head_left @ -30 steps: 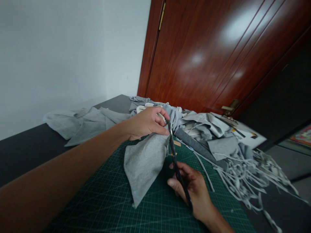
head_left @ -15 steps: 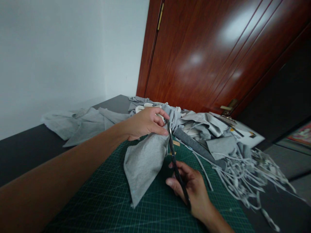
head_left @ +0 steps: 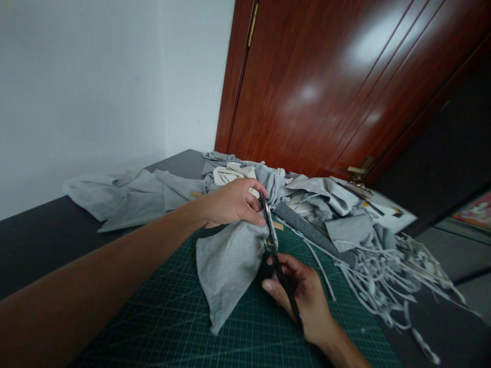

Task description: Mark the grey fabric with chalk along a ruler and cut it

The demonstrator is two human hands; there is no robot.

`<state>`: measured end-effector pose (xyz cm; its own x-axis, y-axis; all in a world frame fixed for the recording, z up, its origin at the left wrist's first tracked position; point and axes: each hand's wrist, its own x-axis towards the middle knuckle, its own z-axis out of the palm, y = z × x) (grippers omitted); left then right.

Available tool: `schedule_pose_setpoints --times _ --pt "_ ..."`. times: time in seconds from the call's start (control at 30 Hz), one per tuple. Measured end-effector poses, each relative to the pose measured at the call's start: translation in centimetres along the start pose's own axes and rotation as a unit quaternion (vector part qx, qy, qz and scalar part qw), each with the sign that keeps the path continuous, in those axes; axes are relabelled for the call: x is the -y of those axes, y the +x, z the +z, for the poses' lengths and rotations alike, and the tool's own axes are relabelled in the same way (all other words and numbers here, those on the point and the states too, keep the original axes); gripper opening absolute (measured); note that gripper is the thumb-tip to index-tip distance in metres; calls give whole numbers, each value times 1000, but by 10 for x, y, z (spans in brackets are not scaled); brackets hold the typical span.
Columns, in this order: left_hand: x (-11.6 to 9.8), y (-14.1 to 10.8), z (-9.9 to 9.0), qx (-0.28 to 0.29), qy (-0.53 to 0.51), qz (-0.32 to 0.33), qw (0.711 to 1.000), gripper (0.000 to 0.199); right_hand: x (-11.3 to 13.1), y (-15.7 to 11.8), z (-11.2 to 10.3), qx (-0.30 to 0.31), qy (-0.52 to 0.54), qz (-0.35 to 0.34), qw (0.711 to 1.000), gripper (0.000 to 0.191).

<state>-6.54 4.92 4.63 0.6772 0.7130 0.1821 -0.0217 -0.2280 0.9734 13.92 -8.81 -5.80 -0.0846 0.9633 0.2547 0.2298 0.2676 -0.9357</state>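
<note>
A light grey cloth piece hangs from my left hand, its upper edge pinched between thumb and fingers. Its pointed lower corner hangs over the green cutting mat. My right hand is closed on the black handles of a pair of scissors. The metal blades point up and away and lie beside the cloth's right edge, close to my left fingertips. Whether cloth is between the blades is hard to tell.
Grey fabric pieces lie at the left on the dark table. Behind my hands are a cream cloth bundle and heaped grey fabric. Tangled grey strips lie at the right. A brown door stands behind.
My left hand and the top of the cloth have moved slightly down. The cloth's lower corner has swung a little right and down. The scissor blades look slightly more spread.
</note>
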Motion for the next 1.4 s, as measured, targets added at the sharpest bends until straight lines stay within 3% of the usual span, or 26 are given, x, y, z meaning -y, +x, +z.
schedule_pose_setpoints --times 0.3,0.43,0.57,0.73,0.83,1.0,1.13,1.4 --pt "-4 -2 -1 -12 27 2 1000 55 -1 1 3 -6 -8 53 999 45" --pt "-6 -1 0 -70 52 30 996 39 -3 4 2 -30 26 54 998 52" --pt "-11 2 4 -170 -15 11 985 21 -4 8 -3 -73 25 30 997 54" --pt "-24 5 12 -330 -191 52 923 20 -4 10 -6 -136 39 2 990 52" --pt "-23 1 25 -380 -275 81 879 25 -1 12 -5 -132 68 3 989 56" --pt "-1 -16 57 -385 -356 10 852 28 2 20 4 -125 131 28 983 60" --pt "12 -26 69 -319 -353 -24 879 27 -2 25 6 -141 151 58 977 59" --pt "25 -30 65 -253 -218 -19 942 30 0 24 6 -146 155 33 977 60"
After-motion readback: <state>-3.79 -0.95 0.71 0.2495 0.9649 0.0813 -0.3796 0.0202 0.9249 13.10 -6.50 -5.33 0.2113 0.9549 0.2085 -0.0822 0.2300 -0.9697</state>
